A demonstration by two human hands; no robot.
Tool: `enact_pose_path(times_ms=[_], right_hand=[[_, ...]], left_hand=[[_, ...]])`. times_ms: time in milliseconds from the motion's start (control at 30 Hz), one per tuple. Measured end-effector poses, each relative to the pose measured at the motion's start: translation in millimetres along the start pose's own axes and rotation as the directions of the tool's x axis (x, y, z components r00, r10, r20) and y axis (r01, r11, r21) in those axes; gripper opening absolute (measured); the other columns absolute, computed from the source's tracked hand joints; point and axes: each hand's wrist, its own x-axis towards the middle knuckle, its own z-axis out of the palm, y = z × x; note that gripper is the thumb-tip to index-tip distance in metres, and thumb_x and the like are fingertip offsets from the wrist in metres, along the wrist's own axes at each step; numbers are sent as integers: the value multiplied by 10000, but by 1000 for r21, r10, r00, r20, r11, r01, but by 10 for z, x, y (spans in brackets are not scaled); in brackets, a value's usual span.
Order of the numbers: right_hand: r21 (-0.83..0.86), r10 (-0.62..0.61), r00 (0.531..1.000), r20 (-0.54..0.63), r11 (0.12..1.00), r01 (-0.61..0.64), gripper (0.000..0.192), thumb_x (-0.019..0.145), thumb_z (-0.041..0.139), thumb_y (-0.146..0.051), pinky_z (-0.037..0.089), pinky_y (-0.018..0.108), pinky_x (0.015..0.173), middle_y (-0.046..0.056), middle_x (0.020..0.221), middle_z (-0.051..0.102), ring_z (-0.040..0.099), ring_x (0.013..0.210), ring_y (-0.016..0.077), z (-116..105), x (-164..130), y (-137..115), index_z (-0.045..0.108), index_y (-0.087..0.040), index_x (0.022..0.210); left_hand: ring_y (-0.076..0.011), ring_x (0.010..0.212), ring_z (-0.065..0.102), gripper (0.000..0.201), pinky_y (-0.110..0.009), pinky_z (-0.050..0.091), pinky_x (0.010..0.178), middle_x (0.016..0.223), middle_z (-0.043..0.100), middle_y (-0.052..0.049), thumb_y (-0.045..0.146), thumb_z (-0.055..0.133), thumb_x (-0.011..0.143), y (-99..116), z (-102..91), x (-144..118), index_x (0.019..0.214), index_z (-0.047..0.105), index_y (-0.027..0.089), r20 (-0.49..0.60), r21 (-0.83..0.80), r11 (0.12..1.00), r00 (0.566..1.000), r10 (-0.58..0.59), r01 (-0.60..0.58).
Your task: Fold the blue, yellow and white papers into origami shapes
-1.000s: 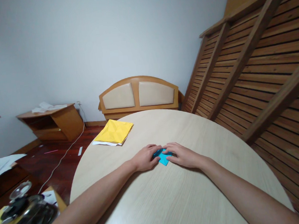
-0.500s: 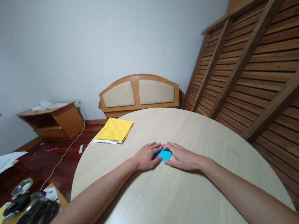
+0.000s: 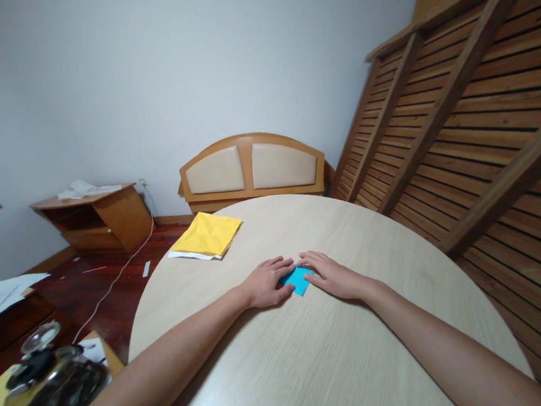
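A small piece of bright blue folded paper (image 3: 300, 281) lies on the round pale wooden table (image 3: 277, 368). My left hand (image 3: 269, 283) rests at its left side, fingers stretched out and the thumb and fingertips on the paper. On the other side, my right hand (image 3: 332, 276) touches the paper's right edge with thumb and fingers spread. Neither hand grips it; parts of the left and right edges are hidden under the fingers.
Yellow paper (image 3: 207, 234) over white sheets lies at the table's far left edge. A headboard (image 3: 246, 167) stands behind the table, and a slatted wooden frame (image 3: 448, 109) leans at the right. At lower left, a side surface holds dark glassy items (image 3: 63, 386).
My right hand has shifted up and its thumb has moved from the paper's lower edge to its right side, exposing more of the blue paper. The left hand stays nearly still.
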Motion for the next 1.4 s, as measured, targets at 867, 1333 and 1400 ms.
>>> enact_pose_path(times_ms=[867,1333,1400], right_hand=[[-67,152,988,-29,986,-153,736,929,503,-514,228,485,1197,122,1601,310,260,1480,273,-88,-38,73,259,-221,1558],[-38,73,992,101,997,-69,815,882,557,-564,126,514,1219,129,1628,241,184,1503,304,-60,-31,-240,286,-201,1559],[-38,77,991,113,997,-73,823,876,564,-578,115,517,1219,131,1632,230,182,1503,311,-64,-32,-248,288,-212,1559]], left_hand=[[-325,1429,372,585,-503,319,1171,1525,437,-119,416,528,929,73,-49,-5,1453,472,164,17,4,999,999,-33,33],[-342,1428,368,615,-522,309,1173,1537,418,-116,420,543,916,62,-34,0,1465,457,156,12,-5,1000,1000,-28,28],[-343,1426,371,611,-518,310,1173,1534,425,-114,419,542,917,69,-40,0,1465,457,162,13,-2,1000,1000,-26,26]])
